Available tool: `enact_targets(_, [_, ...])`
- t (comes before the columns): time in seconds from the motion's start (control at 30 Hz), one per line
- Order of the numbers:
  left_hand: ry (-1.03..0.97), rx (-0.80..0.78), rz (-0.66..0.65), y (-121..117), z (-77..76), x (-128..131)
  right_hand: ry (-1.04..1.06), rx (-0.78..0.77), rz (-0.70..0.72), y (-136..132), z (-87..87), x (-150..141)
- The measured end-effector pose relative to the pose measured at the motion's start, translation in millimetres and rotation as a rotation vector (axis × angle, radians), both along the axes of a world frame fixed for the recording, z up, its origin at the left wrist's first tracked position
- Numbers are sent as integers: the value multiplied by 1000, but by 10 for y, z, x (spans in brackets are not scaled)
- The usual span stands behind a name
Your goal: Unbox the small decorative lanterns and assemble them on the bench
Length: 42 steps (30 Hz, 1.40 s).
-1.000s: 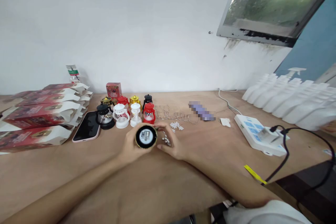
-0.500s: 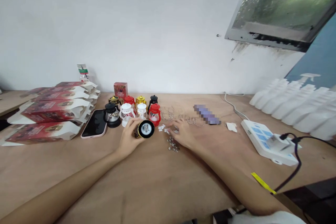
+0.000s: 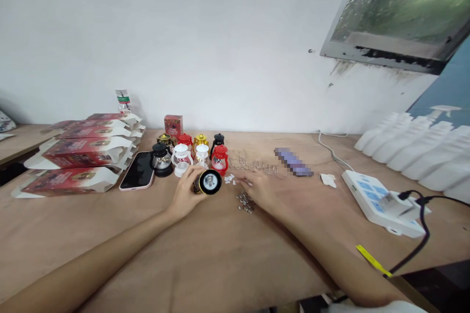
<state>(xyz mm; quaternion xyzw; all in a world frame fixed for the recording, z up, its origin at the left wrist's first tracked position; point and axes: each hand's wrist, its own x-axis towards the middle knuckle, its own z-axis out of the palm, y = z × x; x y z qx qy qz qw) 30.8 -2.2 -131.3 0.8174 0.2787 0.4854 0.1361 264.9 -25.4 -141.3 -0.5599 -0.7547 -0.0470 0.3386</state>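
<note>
My left hand is wrapped round a small lantern, tipped so its round gold-rimmed base faces me. My right hand lies on the wooden table with its fingers reaching among small white tabs, just beyond a pile of tiny silver button cells. Whether its fingertips pinch anything is hidden. Behind the hands stand several little lanterns: black, white, red and gold. Thin wire handles lie scattered to their right.
A stack of flat red cartons and a dark phone sit at the left. A small red box stands by the wall. At the right are a white power strip with a black cable, white bottles, and a yellow strip.
My right hand left the lantern and reached out to the small parts on the table. My left hand carried the lantern a little farther away. The view shifted leftward.
</note>
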Motion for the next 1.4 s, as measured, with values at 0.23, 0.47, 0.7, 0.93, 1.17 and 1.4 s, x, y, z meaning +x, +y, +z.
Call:
enact_targets(0.23, [20, -15, -6, -2, 11, -8, 185, 31, 36, 54, -65, 26])
enact_targets(0.47, [33, 8, 0, 2, 5, -1, 244, 17, -43, 96, -112, 86])
enact_targets(0.7, [50, 13, 14, 12, -3, 4, 751, -50, 138, 24, -27, -47])
enact_targets(0.93, [49, -11, 14, 6, -2, 12, 369, 200, 371, -253, 10, -301])
enact_targets(1.17, [84, -16, 2, -11, 14, 14, 140, 562, 511, -418, 31, -369])
enact_targets(1.4, [195, 25, -56, -101, 39, 33, 64, 644, 499, -453, 114, -382])
